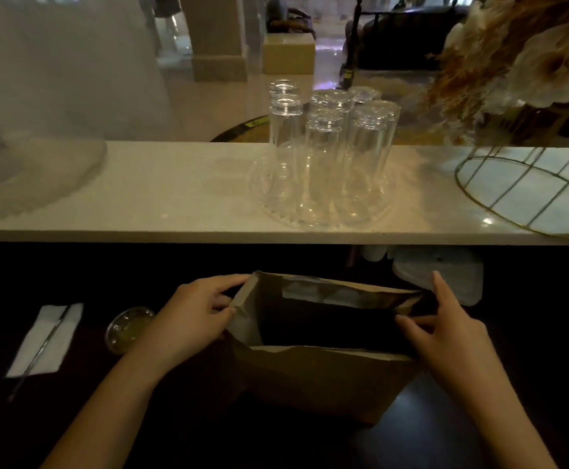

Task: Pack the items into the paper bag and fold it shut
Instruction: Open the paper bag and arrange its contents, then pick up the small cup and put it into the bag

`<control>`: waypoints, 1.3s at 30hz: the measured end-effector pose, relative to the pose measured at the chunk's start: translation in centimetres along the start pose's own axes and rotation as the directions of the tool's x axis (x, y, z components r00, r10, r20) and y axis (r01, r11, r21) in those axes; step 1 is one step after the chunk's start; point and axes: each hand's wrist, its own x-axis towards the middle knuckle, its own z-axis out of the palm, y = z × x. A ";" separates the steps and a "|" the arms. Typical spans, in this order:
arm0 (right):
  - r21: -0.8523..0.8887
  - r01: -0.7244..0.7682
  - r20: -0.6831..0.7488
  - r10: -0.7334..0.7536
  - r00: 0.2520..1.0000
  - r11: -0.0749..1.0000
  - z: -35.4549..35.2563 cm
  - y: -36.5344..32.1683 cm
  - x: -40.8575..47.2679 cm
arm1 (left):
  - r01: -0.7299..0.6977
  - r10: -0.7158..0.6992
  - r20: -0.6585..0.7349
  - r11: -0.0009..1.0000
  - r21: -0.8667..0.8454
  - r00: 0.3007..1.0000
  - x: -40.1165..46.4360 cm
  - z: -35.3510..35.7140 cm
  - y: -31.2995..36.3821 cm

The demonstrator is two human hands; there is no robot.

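A brown paper bag (pixel 317 380) stands open on the dark counter in front of me. My left hand (pixel 195 316) pinches the bag's left rim between thumb and fingers. My right hand (pixel 445 333) grips the right rim, pulling the mouth wide. The inside of the bag is dark and I cannot tell what it holds. A lidded clear plastic cup (pixel 126 328) stands left of the bag, beside my left wrist. Further left lies a white napkin (pixel 44 340) with a thin straw or utensil across it.
A white marble ledge (pixel 175 211) runs across above the dark counter. On it stands a glass tray (pixel 323 198) of several upturned glasses, a clear dome (pixel 33 170) at left, and a gold wire basket (pixel 530 191) with dried flowers at right. White lidded containers (pixel 445 275) sit behind the bag.
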 end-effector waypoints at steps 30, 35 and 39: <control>0.168 -0.113 0.402 0.037 0.915 0.979 9.3 -9.2 -3.6 | -0.130 0.146 -0.033 0.944 0.303 0.989 -2.1 -17.1 -20.5; 0.196 -0.136 0.375 0.054 0.925 0.971 9.0 -8.6 -4.6 | -0.228 -0.003 0.363 0.773 0.592 0.932 2.0 -12.2 -23.1; 0.206 -0.119 0.359 0.038 0.932 0.971 8.8 -9.3 -4.9 | -0.261 -0.080 0.454 0.724 0.639 0.887 4.2 -10.6 -23.6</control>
